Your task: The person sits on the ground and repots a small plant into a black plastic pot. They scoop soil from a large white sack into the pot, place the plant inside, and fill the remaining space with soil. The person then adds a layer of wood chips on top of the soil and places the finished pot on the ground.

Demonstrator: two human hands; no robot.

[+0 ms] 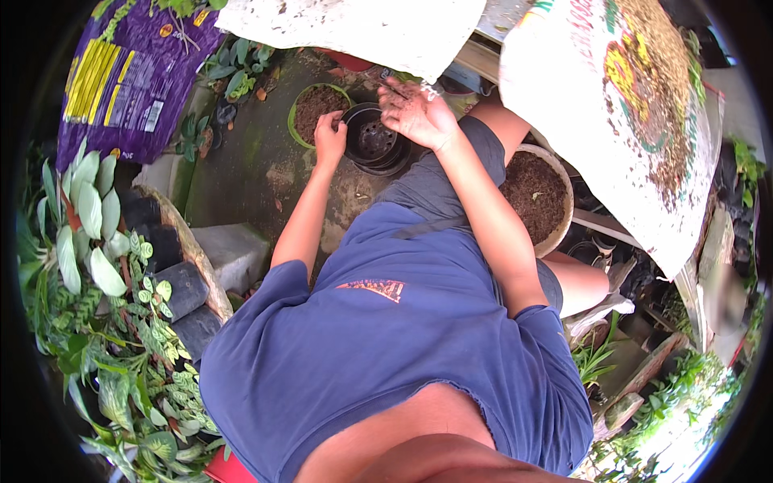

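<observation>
A black plastic pot [375,140] with drainage holes in its base stands on the ground, seemingly stacked in others. My left hand [331,140] is at its left rim, fingers bent; whether they grip the rim is unclear. Beside that hand is a green pot [292,124] filled with dark soil. Above the black pot's right side, my right hand [418,113] is raised with its palm showing and soil stuck to it, fingers apart. Past my right thigh sits a wide pale pot [569,202] of brown soil.
A white sack [356,24] lies ahead; another white sack [580,102] bearing grainy material is at the right. A purple printed bag [142,78] is at the upper left. Leafy plants [90,205] crowd the left side, near a concrete block [232,256]. Wood pieces lie at the right.
</observation>
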